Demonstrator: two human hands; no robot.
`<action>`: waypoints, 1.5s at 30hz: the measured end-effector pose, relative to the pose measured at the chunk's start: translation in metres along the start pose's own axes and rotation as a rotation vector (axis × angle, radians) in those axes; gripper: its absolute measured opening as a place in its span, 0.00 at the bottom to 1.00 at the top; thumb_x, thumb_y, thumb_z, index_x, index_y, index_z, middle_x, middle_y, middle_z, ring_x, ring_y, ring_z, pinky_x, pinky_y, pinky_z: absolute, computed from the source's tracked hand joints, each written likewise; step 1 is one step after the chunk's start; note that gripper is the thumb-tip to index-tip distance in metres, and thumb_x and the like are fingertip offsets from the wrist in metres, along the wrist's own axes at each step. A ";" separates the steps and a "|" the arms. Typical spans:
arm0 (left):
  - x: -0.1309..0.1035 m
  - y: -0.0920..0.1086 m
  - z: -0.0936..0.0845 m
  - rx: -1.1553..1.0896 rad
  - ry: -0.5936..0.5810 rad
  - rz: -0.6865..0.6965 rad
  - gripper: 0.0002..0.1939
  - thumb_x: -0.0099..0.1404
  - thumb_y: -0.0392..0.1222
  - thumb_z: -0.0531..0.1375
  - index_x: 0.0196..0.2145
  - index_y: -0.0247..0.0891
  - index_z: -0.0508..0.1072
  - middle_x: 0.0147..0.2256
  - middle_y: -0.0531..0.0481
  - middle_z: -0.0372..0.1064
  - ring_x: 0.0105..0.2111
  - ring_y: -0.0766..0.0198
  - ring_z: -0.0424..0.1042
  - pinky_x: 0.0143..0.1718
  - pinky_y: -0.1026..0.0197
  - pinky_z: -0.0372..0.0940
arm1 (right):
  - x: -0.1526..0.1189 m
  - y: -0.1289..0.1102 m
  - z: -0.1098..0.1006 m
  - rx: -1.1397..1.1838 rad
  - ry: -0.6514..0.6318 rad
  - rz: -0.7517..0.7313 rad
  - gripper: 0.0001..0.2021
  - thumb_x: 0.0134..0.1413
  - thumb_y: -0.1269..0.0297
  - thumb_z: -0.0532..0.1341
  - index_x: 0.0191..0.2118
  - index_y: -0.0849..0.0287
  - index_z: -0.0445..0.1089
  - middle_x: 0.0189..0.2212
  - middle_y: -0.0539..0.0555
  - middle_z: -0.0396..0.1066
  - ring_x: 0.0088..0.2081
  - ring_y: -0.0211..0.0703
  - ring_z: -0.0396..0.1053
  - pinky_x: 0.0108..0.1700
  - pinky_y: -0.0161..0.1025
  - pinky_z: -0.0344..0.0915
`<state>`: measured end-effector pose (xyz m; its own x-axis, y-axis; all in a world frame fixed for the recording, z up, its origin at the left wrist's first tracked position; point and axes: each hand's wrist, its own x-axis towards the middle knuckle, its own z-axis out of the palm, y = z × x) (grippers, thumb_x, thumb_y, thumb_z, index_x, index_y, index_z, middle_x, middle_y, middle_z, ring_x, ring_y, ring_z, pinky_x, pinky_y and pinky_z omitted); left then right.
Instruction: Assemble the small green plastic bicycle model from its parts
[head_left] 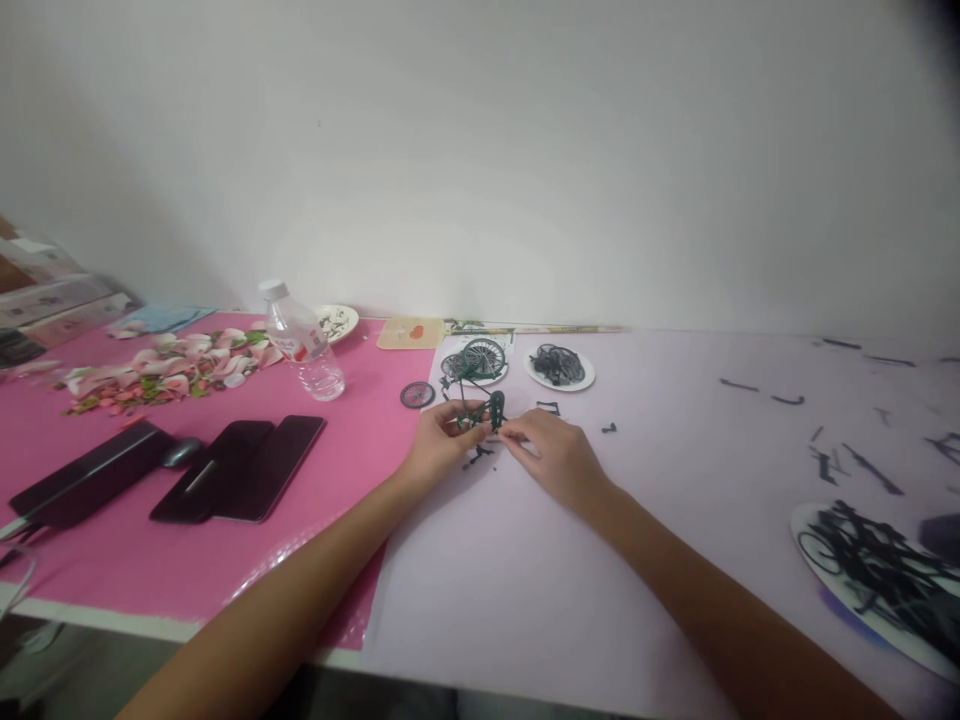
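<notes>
Over the pale sheet, my left hand (444, 437) is closed around a small dark green model bicycle frame (474, 398). My right hand (551, 447) pinches at the frame's right end, close to its black seat-like part (496, 405); whatever lies between those fingertips is too small to make out. Just behind the frame is a plate of small spoked wheels (480, 358). A loose wheel (417, 395) lies to the left of my left hand. Small black parts (480, 456) rest below my fingers, and a little black bracket (548, 408) lies behind my right hand.
A white plate of black parts (559, 367) stands at the back. Another heaped plate (874, 570) and scattered pieces (862, 465) are at right. On the pink sheet (330, 480) are a water bottle (304, 345), petals (180, 365), phones (262, 470) and a black case (90, 475).
</notes>
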<state>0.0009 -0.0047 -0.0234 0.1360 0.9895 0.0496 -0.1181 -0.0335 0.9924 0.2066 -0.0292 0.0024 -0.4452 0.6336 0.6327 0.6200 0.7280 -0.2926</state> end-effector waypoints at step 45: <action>-0.002 0.003 0.001 -0.062 -0.111 -0.065 0.25 0.63 0.53 0.67 0.52 0.33 0.79 0.47 0.37 0.80 0.42 0.52 0.80 0.43 0.55 0.72 | -0.003 0.003 0.005 0.022 -0.007 0.161 0.02 0.67 0.66 0.60 0.43 0.53 0.70 0.31 0.49 0.74 0.31 0.40 0.72 0.36 0.36 0.65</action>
<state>0.0008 -0.0069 -0.0204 0.2532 0.9674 0.0011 -0.1654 0.0421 0.9853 0.2061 -0.0276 -0.0038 -0.3458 0.7441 0.5716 0.6696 0.6225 -0.4051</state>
